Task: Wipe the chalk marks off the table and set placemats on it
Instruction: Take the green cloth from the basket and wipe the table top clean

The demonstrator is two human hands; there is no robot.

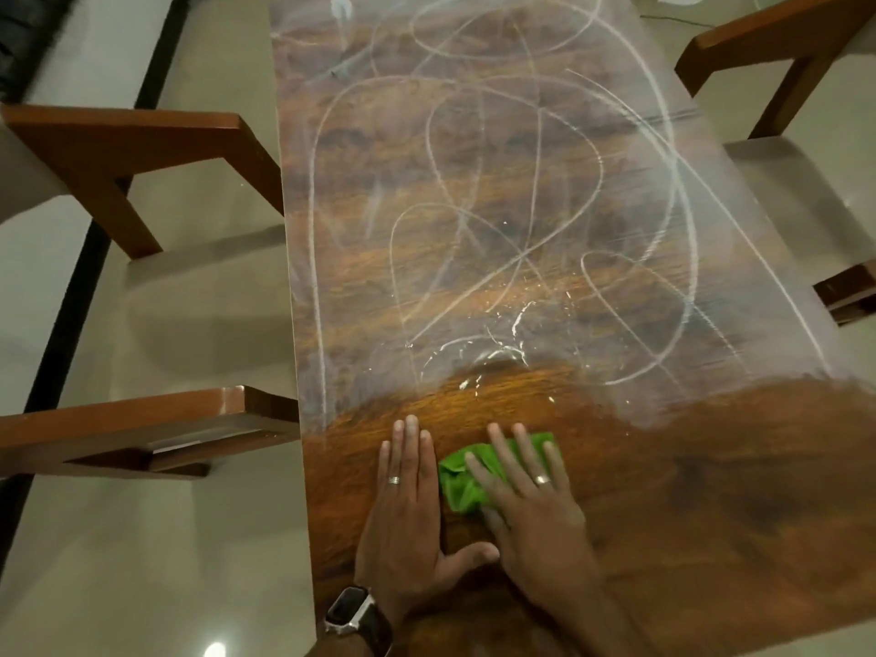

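Note:
A long wooden table [711, 490] stretches away from me. White chalk marks [474, 206], loops and smears, cover its middle and far part. The strip nearest me shows bare wood with no chalk. My right hand [531, 495] lies flat with straight fingers on a crumpled green cloth [457, 481] and presses it onto the wood. My left hand [407, 509] rests flat on the table just left of the cloth, thumb spread out toward the right hand. No placemats are in view.
Two wooden chairs [123, 149] [156, 433] stand along the table's left side. Another chair [777, 45] and part of one more [848, 291] stand on the right. Pale tiled floor [142, 561] surrounds the table.

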